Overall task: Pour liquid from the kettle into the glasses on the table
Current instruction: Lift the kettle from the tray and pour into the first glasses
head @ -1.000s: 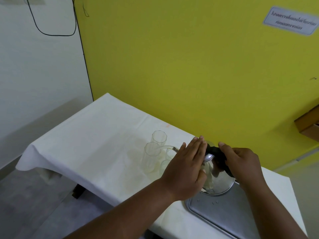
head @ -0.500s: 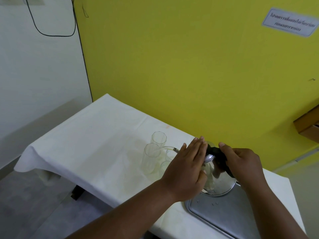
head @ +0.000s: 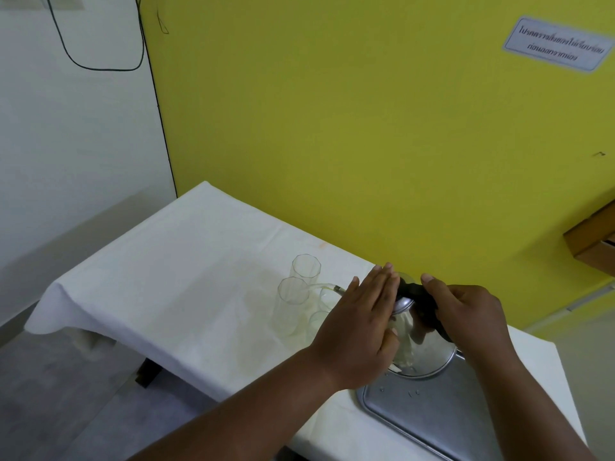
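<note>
A shiny steel kettle [head: 424, 341] with a black handle is tipped to the left above the near corner of a metal tray. My right hand [head: 466, 314] grips the black handle. My left hand [head: 361, 322] lies flat with fingers straight on the kettle's lid and left side. A thin stream runs from the spout [head: 336, 288] into a tall clear glass [head: 293, 306]. A second tall glass [head: 306, 272] stands just behind it. Two shorter glasses [head: 319, 322] stand close to my left hand, partly hidden by it.
The table [head: 166, 271] wears a white cloth with faint yellowish stains and stands against a yellow wall. A metal tray [head: 432, 414] lies at the near right. A wooden shelf corner [head: 592, 241] juts in at the right. The floor lies below the table's left edge.
Both hands and the kettle have hardly moved. The kettle stays tipped and the stream keeps running into the tall glass.
</note>
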